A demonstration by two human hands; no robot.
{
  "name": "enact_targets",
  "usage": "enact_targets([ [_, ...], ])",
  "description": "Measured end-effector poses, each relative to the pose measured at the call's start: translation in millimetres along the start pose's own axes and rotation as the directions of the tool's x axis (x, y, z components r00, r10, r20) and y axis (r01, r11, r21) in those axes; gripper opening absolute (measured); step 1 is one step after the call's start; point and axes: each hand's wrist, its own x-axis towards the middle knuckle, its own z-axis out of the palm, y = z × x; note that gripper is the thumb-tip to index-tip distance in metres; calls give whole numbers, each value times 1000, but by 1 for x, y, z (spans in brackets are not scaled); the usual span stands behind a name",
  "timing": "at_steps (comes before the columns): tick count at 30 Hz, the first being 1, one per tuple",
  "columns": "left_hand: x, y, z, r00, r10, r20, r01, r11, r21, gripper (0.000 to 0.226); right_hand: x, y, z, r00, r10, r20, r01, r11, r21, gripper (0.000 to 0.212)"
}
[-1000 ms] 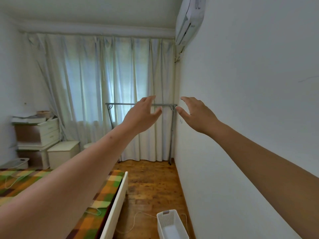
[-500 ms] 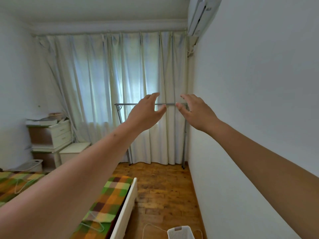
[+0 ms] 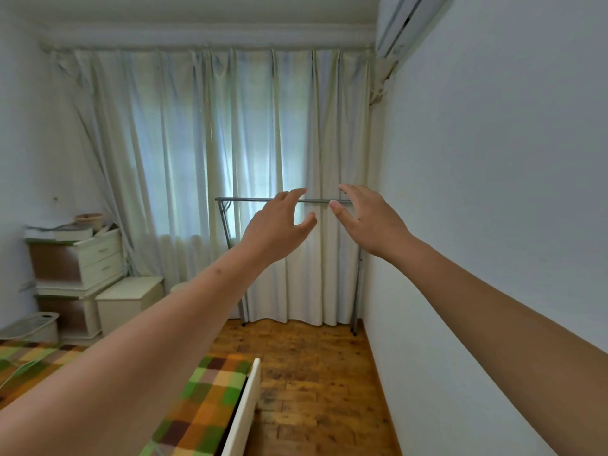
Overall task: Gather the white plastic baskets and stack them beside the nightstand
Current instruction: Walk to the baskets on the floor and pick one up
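Both arms reach straight out at chest height. My left hand (image 3: pixel 278 227) and my right hand (image 3: pixel 368 222) are empty, fingers spread, a small gap between them, seen against the curtain and the rack's bar. A white plastic basket (image 3: pixel 31 327) stands on the floor at the far left, beyond the bed, beside the stacked cream nightstand drawers (image 3: pixel 77 263). No other basket is in view.
A bed with a green and orange checked cover (image 3: pixel 210 399) fills the lower left. A metal clothes rack (image 3: pixel 289 258) stands before the curtains. A low cream box (image 3: pixel 130 301) sits by the drawers. Wooden floor runs along the right wall, under an air conditioner (image 3: pixel 408 21).
The view has tilted up and moved forward. The white basket on the floor by the right wall has dropped out of sight. Both hands stay raised and empty.
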Motion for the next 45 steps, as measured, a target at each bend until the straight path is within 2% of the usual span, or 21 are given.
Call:
enact_targets([
  [7,76,-74,15,1000,-20,-11,20,999,-29,61,69,-7,66,999,42,-33,-41,999,11,60],
  [13,99,-95,28,1000,-16,-14,16,999,-43,62,100,2,93,997,76,-20,-75,996,37,60],
  [24,100,-131,44,990,-136,-26,135,990,-36,61,123,9,144,1000,-13,28,11,997,74,57],
  [29,80,-154,80,984,-171,53,173,984,-31,63,113,22,182,989,-15,148,-1,994,107,60],
  [33,52,-188,126,956,-253,150,254,967,10,64,92,36,234,953,6,303,-49,990,134,61],
  [38,15,-226,181,914,-329,236,326,944,53,64,60,53,299,906,35,422,-104,984,143,61],
  [42,-23,-258,225,868,-408,283,407,911,66,62,27,63,357,866,43,498,-130,981,142,58],
  [45,-64,-283,267,796,-492,351,501,862,73,62,-8,72,412,814,75,576,-176,977,121,59],
])
